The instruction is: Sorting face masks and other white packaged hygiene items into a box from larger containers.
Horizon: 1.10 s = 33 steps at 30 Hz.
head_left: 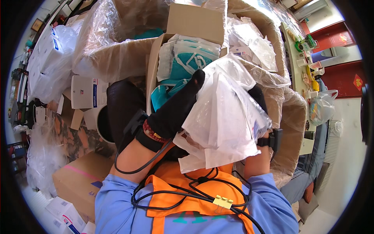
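Note:
A thick bundle of translucent white plastic bags (218,113) is between my hands, fanned out above my lap. My left hand (177,103), in a black glove, grips the bundle's left side; its thumb shows and the other fingers are behind the bags. At the bundle's right edge, my right hand (257,98), also black-gloved, is mostly covered by the plastic, so its fingers are hidden. Just beyond my hands an open cardboard carton (154,64) holds teal face masks (187,58) with white straps, several in clear bags.
Plastic-lined cartons stand at the far left (113,58) and far right (286,82), the right one holding more clear bags (253,43). White boxes (83,91) and a closed brown carton (80,179) are at my left. Black cables (194,191) lie across my orange apron (163,187).

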Motion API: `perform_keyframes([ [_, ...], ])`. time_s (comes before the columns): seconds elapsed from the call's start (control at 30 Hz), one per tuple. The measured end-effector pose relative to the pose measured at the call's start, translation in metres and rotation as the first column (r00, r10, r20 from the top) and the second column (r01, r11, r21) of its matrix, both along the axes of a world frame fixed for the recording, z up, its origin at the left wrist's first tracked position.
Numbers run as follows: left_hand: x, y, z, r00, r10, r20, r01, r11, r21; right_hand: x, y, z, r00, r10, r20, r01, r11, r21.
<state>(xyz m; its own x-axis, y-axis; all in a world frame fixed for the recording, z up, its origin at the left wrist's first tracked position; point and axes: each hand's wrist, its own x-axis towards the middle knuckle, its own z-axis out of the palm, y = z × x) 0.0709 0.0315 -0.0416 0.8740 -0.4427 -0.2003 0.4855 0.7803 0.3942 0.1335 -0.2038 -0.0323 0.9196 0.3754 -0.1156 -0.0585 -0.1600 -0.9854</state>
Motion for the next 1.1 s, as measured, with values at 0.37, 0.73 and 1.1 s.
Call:
perform_keyframes([
  [0.37, -0.012, -0.004, 0.012, 0.987, -0.034, 0.154, -0.030, 0.918, 0.395, 0.006, 0.024, 0.050, 0.975, 0.030, 0.221, 0.075, 0.887, -0.455],
  [0.73, 0.002, 0.008, -0.006, 0.863, 0.378, 0.335, -0.503, 0.580, 0.641, -0.025, 0.037, 0.018, 0.996, 0.017, -0.085, -0.001, 0.983, 0.182],
  [1.1, -0.009, 0.025, -0.015, 0.733, -0.213, 0.646, -0.675, -0.112, 0.729, -0.027, 0.013, 0.004, 0.995, 0.035, 0.096, -0.027, 0.995, -0.092],
])
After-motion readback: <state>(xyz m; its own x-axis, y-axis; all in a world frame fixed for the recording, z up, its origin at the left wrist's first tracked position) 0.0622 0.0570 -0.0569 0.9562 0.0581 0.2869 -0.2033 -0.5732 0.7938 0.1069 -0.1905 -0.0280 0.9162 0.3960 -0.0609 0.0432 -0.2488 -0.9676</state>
